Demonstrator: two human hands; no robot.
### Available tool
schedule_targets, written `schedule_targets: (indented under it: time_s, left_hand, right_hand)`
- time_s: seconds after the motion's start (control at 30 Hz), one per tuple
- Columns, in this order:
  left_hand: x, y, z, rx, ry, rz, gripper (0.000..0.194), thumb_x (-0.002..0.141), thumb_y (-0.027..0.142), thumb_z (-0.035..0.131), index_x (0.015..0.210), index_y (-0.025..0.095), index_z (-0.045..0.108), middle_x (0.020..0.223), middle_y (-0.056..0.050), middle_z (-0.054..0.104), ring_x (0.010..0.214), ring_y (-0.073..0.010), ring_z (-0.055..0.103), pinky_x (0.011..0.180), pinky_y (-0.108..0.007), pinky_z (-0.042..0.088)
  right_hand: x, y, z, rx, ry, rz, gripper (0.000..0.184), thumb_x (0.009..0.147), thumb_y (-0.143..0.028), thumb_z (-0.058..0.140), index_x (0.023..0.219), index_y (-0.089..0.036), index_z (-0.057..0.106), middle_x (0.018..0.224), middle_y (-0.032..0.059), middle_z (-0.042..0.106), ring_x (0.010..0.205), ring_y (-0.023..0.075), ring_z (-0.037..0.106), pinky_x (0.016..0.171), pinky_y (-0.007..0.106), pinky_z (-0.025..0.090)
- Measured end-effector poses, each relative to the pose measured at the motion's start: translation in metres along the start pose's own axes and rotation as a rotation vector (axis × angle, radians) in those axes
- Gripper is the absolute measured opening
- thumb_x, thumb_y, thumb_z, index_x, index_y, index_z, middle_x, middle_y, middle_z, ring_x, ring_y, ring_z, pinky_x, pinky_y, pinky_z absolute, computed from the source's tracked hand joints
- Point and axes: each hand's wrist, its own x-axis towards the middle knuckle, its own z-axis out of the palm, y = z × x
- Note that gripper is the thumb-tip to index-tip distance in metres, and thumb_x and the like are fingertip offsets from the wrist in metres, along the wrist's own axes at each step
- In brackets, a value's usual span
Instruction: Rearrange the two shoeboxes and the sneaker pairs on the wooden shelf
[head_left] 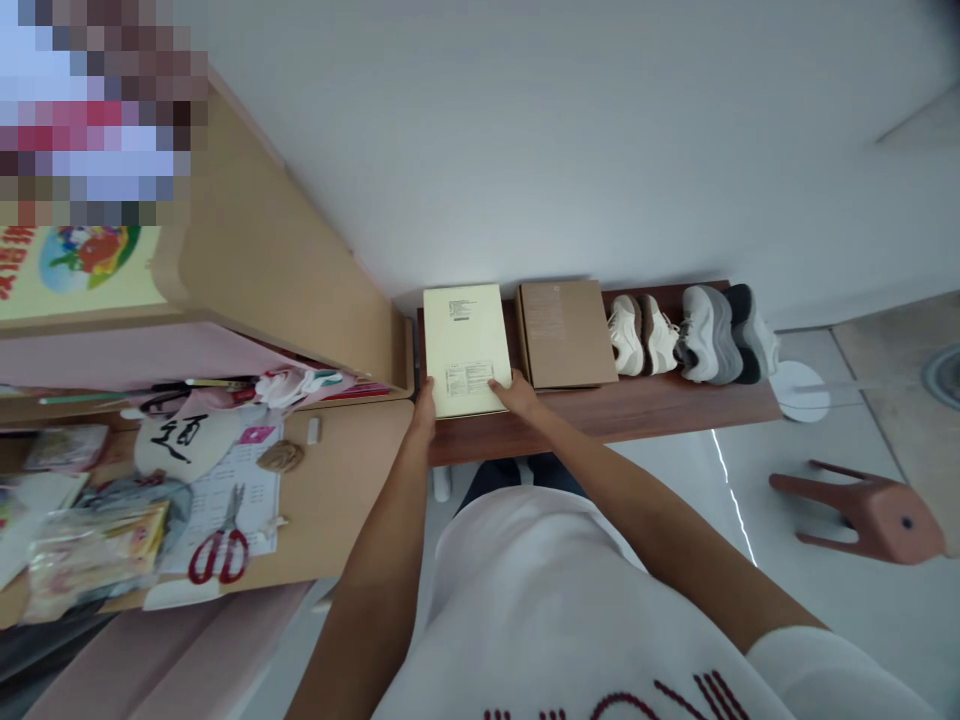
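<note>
A pale yellow cardboard box (469,340) with printed labels lies at the left end of a reddish-brown wooden shelf (540,428). My left hand (424,408) grips its near left corner. From the other side, my right hand (516,392) holds the near right corner, its thumb on the top face and the other fingers mostly hidden. Just right of it sits a brown cardboard box (568,333), closed. Beyond that stand cream sneakers (643,335) and grey-and-white sneakers (712,333) in a row.
To the left is a desk (352,470) with red-handled scissors (221,550), papers, a white cap (180,440) and plastic packets. A wooden panel (300,250) rises beside the shelf. On the floor at right are a pinkish-brown stool (885,515) and a white round object (799,390).
</note>
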Motion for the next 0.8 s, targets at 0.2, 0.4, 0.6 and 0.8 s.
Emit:
schedule_targets:
  time_s: [0.2, 0.4, 0.6, 0.8]
  left_hand:
    - [-0.022, 0.017, -0.006, -0.045, -0.079, -0.127, 0.073, 0.093, 0.07, 0.038, 0.126, 0.012, 0.067, 0.118, -0.016, 0.074, 0.116, -0.0301, 0.068, 0.103, -0.044, 0.053]
    - [-0.031, 0.025, -0.011, -0.007, -0.092, -0.198, 0.079, 0.088, 0.079, 0.036, 0.12, 0.014, 0.07, 0.109, -0.016, 0.077, 0.107, -0.0339, 0.072, 0.094, -0.047, 0.057]
    - [-0.034, 0.021, -0.007, -0.047, -0.04, -0.134, 0.066, 0.092, 0.066, 0.046, 0.123, 0.012, 0.068, 0.107, -0.015, 0.077, 0.107, -0.0323, 0.072, 0.095, -0.046, 0.058]
    - [-0.039, 0.029, -0.007, -0.035, 0.013, -0.103, 0.059, 0.09, 0.058, 0.059, 0.124, 0.01, 0.066, 0.109, -0.016, 0.077, 0.102, -0.0293, 0.074, 0.093, -0.043, 0.059]
  right_hand:
    - [0.002, 0.01, -0.004, 0.112, -0.008, -0.077, 0.074, 0.086, -0.038, 0.072, 0.151, -0.018, 0.042, 0.142, 0.015, 0.061, 0.13, 0.027, 0.06, 0.114, 0.046, 0.042]
    - [0.004, 0.017, -0.004, 0.162, -0.044, -0.114, 0.069, 0.09, -0.031, 0.063, 0.154, -0.02, 0.04, 0.154, 0.0095, 0.05, 0.141, 0.0225, 0.049, 0.12, 0.043, 0.035]
    - [0.002, 0.019, -0.003, 0.211, -0.052, -0.19, 0.072, 0.094, -0.035, 0.055, 0.159, -0.021, 0.029, 0.158, 0.0061, 0.044, 0.149, 0.0184, 0.037, 0.123, 0.041, 0.029]
    - [-0.006, 0.015, -0.002, 0.161, -0.053, -0.271, 0.079, 0.094, -0.047, 0.056, 0.16, -0.017, 0.026, 0.163, 0.0123, 0.035, 0.152, 0.022, 0.031, 0.125, 0.041, 0.021]
